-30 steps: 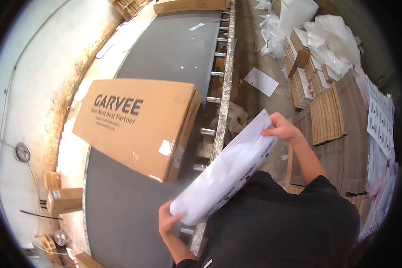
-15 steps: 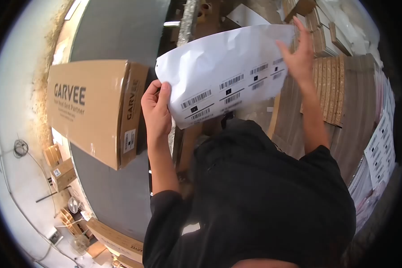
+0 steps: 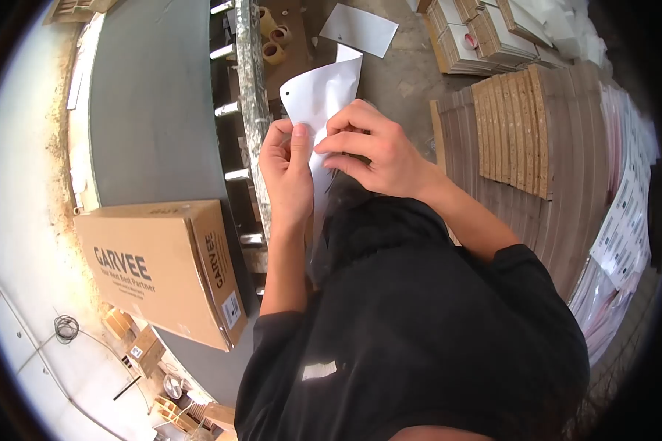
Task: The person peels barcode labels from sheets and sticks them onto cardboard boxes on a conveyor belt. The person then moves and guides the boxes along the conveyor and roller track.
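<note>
- White sheet (image 3: 320,92): up in both hands before the person's black shirt (image 3: 434,316), just right of the conveyor's side rail (image 3: 253,95), apart from the carton (image 3: 151,275) on the belt (image 3: 154,110).
- Left hand (image 3: 287,176): pinching the sheet's near left edge, thumb on top.
- Right hand (image 3: 390,151): fingers bent, tips drawn toward the thumb at the sheet's surface. Whether they nip anything, I can't tell from here.
- Handling, judged by eye: very light, limp, somewhat slick; likely to crease or tear if tugged.
- Best hold, I'd say: thumb and finger at opposite edges — gently, without crushing the middle.
- Orientation: long axis appears to run away from the body, roughly alongside the rail; far end curls up — near end hidden behind the hands.
</note>
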A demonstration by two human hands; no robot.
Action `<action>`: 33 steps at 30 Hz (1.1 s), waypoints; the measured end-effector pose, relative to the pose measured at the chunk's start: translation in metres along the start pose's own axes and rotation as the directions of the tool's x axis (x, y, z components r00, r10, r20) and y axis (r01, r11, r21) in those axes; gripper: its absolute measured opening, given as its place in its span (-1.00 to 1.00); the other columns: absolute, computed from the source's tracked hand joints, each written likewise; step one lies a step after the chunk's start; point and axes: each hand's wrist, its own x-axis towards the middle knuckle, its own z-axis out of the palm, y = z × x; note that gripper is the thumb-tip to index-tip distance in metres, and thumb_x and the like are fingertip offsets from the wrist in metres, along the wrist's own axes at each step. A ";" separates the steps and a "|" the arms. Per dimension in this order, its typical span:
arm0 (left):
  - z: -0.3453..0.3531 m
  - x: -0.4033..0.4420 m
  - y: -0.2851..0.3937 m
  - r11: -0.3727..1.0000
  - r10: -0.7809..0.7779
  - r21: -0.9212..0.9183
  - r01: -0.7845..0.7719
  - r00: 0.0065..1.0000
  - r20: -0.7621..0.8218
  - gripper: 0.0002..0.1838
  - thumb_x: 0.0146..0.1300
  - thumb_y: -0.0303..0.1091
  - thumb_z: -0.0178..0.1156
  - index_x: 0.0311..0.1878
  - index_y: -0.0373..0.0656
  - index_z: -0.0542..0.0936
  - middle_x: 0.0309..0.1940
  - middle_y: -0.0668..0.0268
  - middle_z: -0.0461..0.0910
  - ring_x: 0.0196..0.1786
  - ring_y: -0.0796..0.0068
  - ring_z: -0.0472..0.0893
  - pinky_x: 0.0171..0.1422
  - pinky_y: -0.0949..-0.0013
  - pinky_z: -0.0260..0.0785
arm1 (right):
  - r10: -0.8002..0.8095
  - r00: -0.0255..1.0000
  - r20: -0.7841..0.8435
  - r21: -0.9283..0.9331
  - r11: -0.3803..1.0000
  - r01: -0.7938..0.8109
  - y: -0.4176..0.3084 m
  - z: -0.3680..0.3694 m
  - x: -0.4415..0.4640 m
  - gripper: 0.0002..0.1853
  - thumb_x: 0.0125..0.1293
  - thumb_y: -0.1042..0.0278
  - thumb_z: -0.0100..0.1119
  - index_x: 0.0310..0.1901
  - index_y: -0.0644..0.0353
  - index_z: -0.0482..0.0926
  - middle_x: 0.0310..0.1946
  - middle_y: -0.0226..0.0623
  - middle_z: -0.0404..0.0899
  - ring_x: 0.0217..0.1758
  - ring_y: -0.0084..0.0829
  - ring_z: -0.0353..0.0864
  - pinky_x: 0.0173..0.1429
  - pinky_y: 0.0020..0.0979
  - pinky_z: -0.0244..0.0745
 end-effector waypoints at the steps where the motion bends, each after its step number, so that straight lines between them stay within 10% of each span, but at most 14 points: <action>1: 0.002 0.013 0.002 1.000 -0.003 -0.002 0.003 1.000 -0.001 -0.81 0.68 -0.29 0.14 -0.04 -0.22 0.58 -0.28 0.41 0.69 -0.26 0.79 0.50 -0.20 0.56 0.33 | 0.025 1.000 -0.001 0.017 1.000 -0.025 0.008 -0.002 0.010 -0.77 0.11 0.58 0.51 -0.17 0.19 0.74 -0.18 -0.30 0.60 -0.06 -0.23 0.61 0.04 -0.24 0.57; 10: -0.004 0.145 0.040 0.974 0.047 0.223 -0.048 0.999 0.009 -0.80 0.63 -0.29 0.21 -0.07 -0.25 0.60 -0.44 0.45 0.64 -0.45 0.81 0.45 -0.40 0.58 0.24 | 0.095 0.995 0.041 -0.014 0.995 -0.094 0.078 -0.013 0.130 -0.84 0.14 0.65 0.42 -0.26 0.24 0.66 -0.22 -0.26 0.58 -0.08 -0.19 0.57 0.00 -0.23 0.55; 11: 0.001 0.160 0.042 0.980 0.078 0.187 -0.073 0.997 -0.020 -0.84 0.63 -0.31 0.23 -0.08 -0.21 0.58 -0.61 0.56 0.49 -0.60 0.86 0.28 -0.54 0.57 -0.01 | 0.093 0.995 0.037 -0.013 0.996 -0.093 0.088 -0.014 0.141 -0.84 0.14 0.65 0.41 -0.25 0.24 0.66 -0.23 -0.26 0.58 -0.08 -0.19 0.57 0.00 -0.23 0.55; 14: 0.003 0.201 0.054 0.985 0.005 0.170 -0.008 1.000 0.015 -0.79 0.61 -0.28 0.24 -0.06 -0.26 0.60 -0.49 0.44 0.64 -0.55 0.78 0.43 -0.48 0.57 0.22 | 0.119 0.992 0.030 -0.005 0.993 -0.119 0.109 -0.022 0.168 -0.84 0.15 0.65 0.40 -0.24 0.25 0.65 -0.23 -0.26 0.58 -0.08 -0.18 0.56 -0.01 -0.22 0.54; 33: 0.178 0.528 0.078 0.944 0.218 0.287 -0.164 0.961 -0.168 -0.89 0.62 -0.42 0.20 0.02 -0.28 0.59 -0.44 0.50 0.59 -0.46 0.88 0.32 -0.44 0.60 0.00 | 0.077 0.985 -0.154 0.177 0.983 -0.049 0.364 -0.180 0.384 -0.81 0.15 0.70 0.40 -0.24 0.22 0.67 -0.24 -0.28 0.59 -0.13 -0.18 0.60 -0.08 -0.23 0.56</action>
